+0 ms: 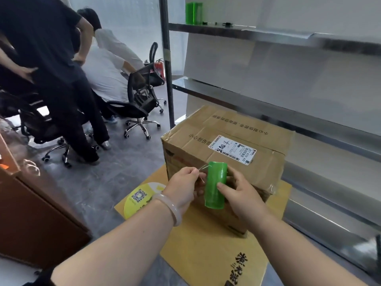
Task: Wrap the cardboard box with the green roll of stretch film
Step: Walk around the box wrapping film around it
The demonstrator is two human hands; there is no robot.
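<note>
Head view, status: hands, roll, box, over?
Right hand grips green roll upright before cardboard box. Left hand pinches film end, drawn off roll. No green wrap on box yet. Nothing blocking.

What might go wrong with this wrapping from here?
The left hand pinches only a thin strand of film pulled off the green roll, which the right hand grips; it may snap or slip. The cardboard box stands close to the metal rack, so passing the roll behind it looks cramped.
</note>
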